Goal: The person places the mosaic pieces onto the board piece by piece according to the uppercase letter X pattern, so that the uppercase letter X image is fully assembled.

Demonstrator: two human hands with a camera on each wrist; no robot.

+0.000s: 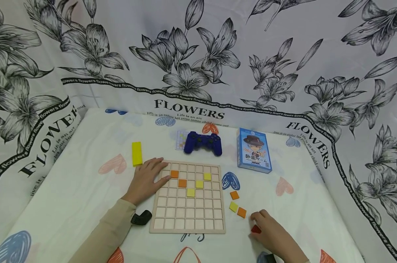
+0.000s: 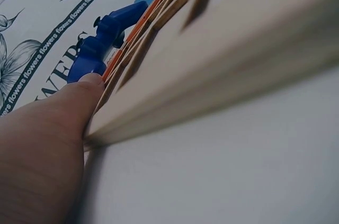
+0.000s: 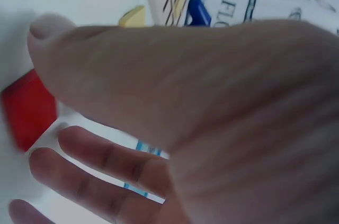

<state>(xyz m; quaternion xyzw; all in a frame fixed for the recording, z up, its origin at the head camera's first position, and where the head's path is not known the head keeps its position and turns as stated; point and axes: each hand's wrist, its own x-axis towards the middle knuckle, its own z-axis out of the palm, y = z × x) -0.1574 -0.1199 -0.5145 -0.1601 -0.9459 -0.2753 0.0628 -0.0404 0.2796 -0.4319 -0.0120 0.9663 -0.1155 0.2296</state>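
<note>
Across the surface (image 1: 70, 190): heart-printed cloth, cut off at the bottom.
Board (image 1: 175, 223): midway on the surface, its upper left corner partly hidden by the left hand (image 1: 146, 182).
Left hand: fingers spread wide, resting on the board's corner.
Right hand (image 1: 273, 233): narrow, thumb and fingers around the red tile (image 1: 255, 229); whether they grip it, I cannot tell.
Box (image 1: 254, 149): beyond the board, to the right.
Controller (image 1: 203, 143): left of the box, hiding part of a card (image 1: 179, 140).
Dark piece (image 1: 141, 218): left of the board, hard to make out.
Yellow block (image 1: 137, 153): just beside the left hand.
Loose tiles (image 1: 241, 212): two orange, one yellow, right of the board.
Red tile: partly covered, blurred in the right wrist view.
</note>
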